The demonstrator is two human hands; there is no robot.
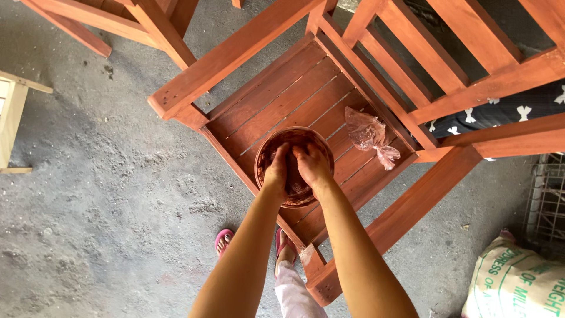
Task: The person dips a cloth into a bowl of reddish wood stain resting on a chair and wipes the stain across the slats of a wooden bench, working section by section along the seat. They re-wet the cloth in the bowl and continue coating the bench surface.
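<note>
A round brown-stained bowl (pixel 268 154) rests on the slatted seat of a reddish wooden chair (pixel 276 94). Both my hands are inside the bowl, pressed together and smeared with brown stain. My left hand (pixel 278 169) has its fingers curled down into the bowl. Beside it, my right hand (pixel 312 165) is bunched over the bowl's middle. What the fingers hold is hidden. A crumpled clear plastic bag (pixel 369 135) with reddish residue lies on the seat to the right of the bowl.
Another reddish wooden chair (pixel 471 65) stands at the right, a dark patterned cloth (pixel 500 112) behind its rails. More wooden frames (pixel 129 23) stand at top left. A printed sack (pixel 518 282) and wire mesh (pixel 547 200) sit at lower right. My feet in pink sandals (pixel 223 240) stand on grey concrete.
</note>
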